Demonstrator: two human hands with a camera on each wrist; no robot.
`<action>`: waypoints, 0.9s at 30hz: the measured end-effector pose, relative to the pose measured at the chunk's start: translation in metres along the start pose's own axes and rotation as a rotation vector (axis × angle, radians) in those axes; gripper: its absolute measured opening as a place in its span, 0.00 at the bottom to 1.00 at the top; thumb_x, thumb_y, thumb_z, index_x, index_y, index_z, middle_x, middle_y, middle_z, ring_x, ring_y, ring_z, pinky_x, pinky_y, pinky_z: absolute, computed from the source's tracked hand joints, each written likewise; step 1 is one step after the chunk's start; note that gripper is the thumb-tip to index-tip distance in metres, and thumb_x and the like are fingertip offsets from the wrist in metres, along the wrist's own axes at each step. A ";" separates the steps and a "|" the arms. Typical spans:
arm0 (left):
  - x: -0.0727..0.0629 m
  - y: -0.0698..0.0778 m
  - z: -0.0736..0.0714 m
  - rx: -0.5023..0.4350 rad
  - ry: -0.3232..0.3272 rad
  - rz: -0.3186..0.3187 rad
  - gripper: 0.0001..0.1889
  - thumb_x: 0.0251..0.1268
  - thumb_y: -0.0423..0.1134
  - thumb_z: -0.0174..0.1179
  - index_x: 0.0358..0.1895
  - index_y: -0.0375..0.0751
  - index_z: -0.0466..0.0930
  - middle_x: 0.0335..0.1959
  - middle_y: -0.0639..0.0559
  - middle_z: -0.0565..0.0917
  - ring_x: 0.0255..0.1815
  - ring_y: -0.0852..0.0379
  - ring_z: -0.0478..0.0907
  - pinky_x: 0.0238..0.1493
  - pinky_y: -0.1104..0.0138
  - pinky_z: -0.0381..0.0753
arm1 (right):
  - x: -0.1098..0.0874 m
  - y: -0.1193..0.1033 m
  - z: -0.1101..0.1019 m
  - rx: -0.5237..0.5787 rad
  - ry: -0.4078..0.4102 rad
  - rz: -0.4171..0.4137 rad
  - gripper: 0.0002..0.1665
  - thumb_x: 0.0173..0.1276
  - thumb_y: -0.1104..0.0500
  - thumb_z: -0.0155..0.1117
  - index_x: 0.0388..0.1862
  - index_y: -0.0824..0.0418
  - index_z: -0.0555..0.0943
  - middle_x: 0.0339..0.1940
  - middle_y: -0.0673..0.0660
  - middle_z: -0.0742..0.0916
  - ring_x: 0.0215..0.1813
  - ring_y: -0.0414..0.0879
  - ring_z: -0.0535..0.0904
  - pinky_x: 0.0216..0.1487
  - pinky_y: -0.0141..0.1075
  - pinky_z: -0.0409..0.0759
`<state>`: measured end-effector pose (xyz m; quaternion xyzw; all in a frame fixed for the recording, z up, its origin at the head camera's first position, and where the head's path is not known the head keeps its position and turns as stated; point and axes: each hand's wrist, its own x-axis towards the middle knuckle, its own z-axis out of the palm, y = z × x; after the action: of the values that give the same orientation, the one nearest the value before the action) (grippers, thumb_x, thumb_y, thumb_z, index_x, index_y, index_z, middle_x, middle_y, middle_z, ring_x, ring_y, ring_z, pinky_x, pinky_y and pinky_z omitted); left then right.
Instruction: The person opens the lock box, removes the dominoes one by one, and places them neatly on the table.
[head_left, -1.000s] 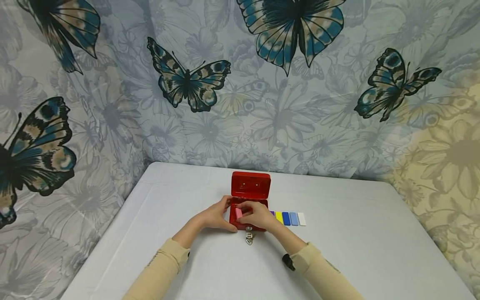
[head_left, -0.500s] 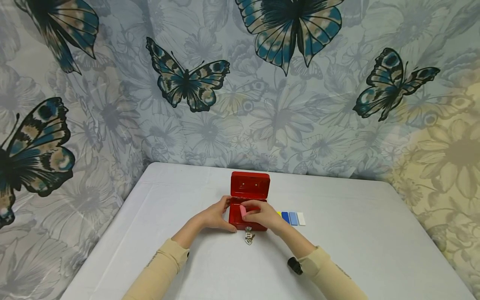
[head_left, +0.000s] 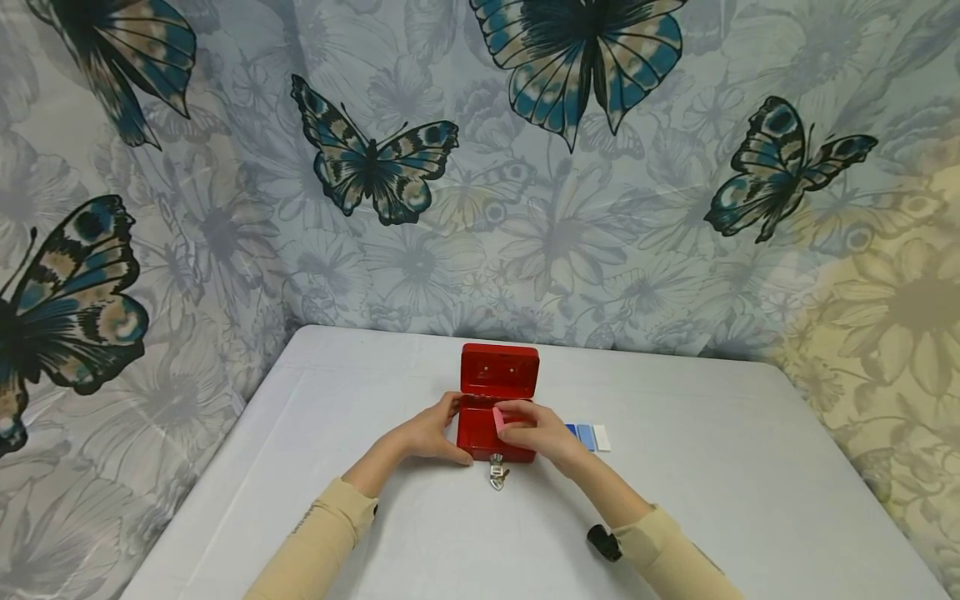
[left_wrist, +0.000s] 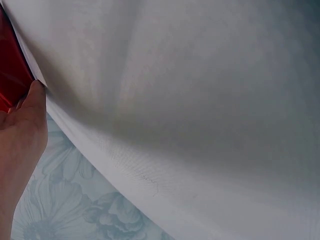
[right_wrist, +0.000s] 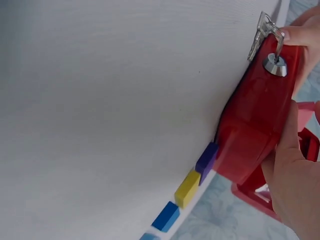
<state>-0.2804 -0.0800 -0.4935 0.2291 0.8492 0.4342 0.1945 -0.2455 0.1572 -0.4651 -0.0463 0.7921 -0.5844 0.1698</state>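
A red metal cash box stands with its lid raised. My left hand grips the box's left side, thumb by the front corner and fingers farther back; in the left wrist view only part of that hand and a red corner of the box show. Over the open box, my right hand pinches a pink block between thumb and fingers. In the right wrist view the pink block is partly hidden. Keys hang from the lock at the front.
To the right of the box lies a row of blocks: purple, yellow, blue, light blue and white. The right forearm covers part of this row in the head view. A white cloth covers the table.
My right hand has shifted rightward over the box, carrying the pink block from the left side toward the middle. It hides more of the block row. My left hand stays in place.
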 end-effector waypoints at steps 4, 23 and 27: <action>0.001 -0.001 0.000 0.014 0.001 -0.012 0.53 0.45 0.42 0.78 0.71 0.37 0.51 0.70 0.43 0.65 0.72 0.45 0.61 0.70 0.56 0.63 | -0.005 0.001 -0.006 0.035 -0.003 -0.026 0.30 0.65 0.59 0.66 0.66 0.62 0.73 0.58 0.62 0.81 0.53 0.51 0.79 0.55 0.47 0.80; 0.001 -0.004 0.001 0.008 0.011 0.013 0.53 0.46 0.42 0.78 0.71 0.34 0.50 0.70 0.41 0.65 0.72 0.44 0.61 0.70 0.55 0.64 | -0.020 0.013 -0.033 0.155 0.018 0.002 0.32 0.67 0.60 0.65 0.69 0.64 0.69 0.63 0.65 0.76 0.57 0.54 0.78 0.57 0.45 0.80; 0.001 -0.003 0.001 0.015 0.007 0.004 0.53 0.46 0.43 0.78 0.72 0.35 0.50 0.70 0.41 0.65 0.72 0.44 0.61 0.70 0.55 0.64 | -0.024 0.017 -0.039 0.178 0.022 0.006 0.32 0.68 0.61 0.64 0.69 0.66 0.68 0.64 0.67 0.76 0.56 0.53 0.78 0.56 0.43 0.80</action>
<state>-0.2812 -0.0808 -0.4970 0.2309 0.8525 0.4292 0.1888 -0.2333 0.2043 -0.4657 -0.0222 0.7390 -0.6526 0.1662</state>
